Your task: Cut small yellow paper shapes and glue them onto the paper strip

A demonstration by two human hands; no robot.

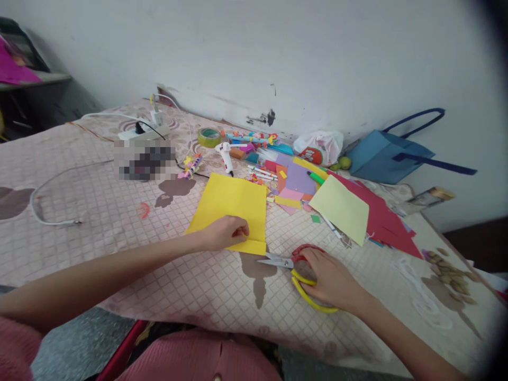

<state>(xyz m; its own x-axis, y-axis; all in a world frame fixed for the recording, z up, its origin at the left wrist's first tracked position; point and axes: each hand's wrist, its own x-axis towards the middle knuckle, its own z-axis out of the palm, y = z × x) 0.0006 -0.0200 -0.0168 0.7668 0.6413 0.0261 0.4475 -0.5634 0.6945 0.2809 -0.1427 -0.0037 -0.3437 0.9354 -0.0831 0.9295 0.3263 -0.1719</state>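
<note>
A bright yellow sheet of paper [234, 203] lies on the pink patterned tablecloth [99, 211], its near edge folded up. My left hand [226, 233] rests on that folded near edge with the fingers curled and pinching the paper. To the right, scissors [296, 270] with red and yellow handles lie flat, blades pointing left toward the sheet. My right hand [331, 280] lies on the scissor handles, fingers bent over them.
A pale yellow sheet [341, 209] overlaps red paper [381, 217] at right. Coloured paper scraps [293, 185], markers, a white glue gun [226, 156] and a tape roll [209, 137] crowd the back. A blue bag [384, 156], a power strip [143, 132] and a white cable [43, 206] are also there.
</note>
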